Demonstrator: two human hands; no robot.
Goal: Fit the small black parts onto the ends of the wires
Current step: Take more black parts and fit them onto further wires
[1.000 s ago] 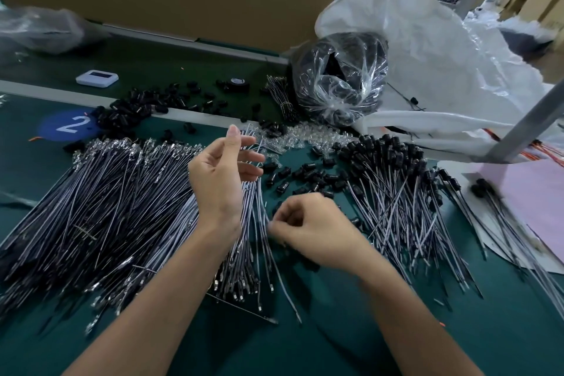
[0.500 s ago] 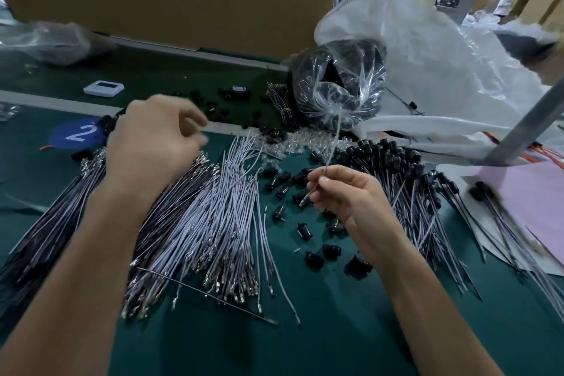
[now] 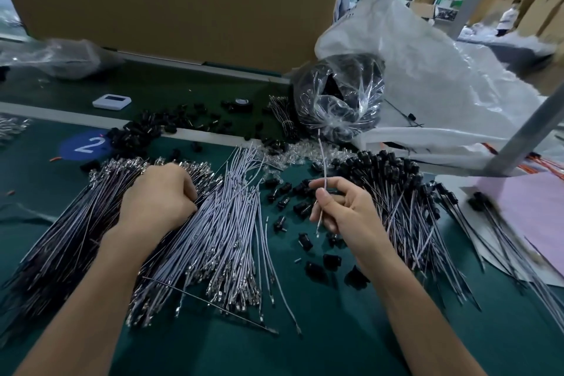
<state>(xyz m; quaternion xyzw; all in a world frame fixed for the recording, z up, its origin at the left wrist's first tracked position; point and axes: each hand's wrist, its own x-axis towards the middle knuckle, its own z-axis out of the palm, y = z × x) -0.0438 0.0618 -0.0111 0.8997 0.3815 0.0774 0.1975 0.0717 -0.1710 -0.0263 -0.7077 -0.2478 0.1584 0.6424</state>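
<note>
A green table point(image 3: 335, 345) ran along a tall cardboard wall point(image 3: 183, 3), with a warehouse of stacked boxes and a person point(image 3: 508, 17) standing in the far right background. A blue round sticker marked 2 point(image 3: 84, 145) lay on the table at the left, and a small white device point(image 3: 111, 101) sat beyond it. A clear plastic bag of black parts point(image 3: 338, 101) stood at the back, leaning against a big white sack point(image 3: 427, 70).

A wide fan of grey wires point(image 3: 232, 223) with metal terminals covered the middle of the table, just beside a heap of darker wires point(image 3: 70, 223) on the left. The left hand point(image 3: 158, 195) lay knuckles-up on the seam between the two heaps, its fingers curled down into them; whether it pinched a wire could not be told.

The right hand point(image 3: 345, 210) was raised over the table to the right of the grey fan, palm turned inward. Its thumb and forefinger pinched a single grey wire point(image 3: 323, 162), held nearly upright, the bare lower end poking out below the thumb. The other fingers were loosely curled.

The small black parts point(image 3: 305, 243) lay scattered on the table below and around that hand. To the right, a pile of wires with black parts already fitted point(image 3: 396, 192) spread toward a pink sheet point(image 3: 534, 207).
</note>
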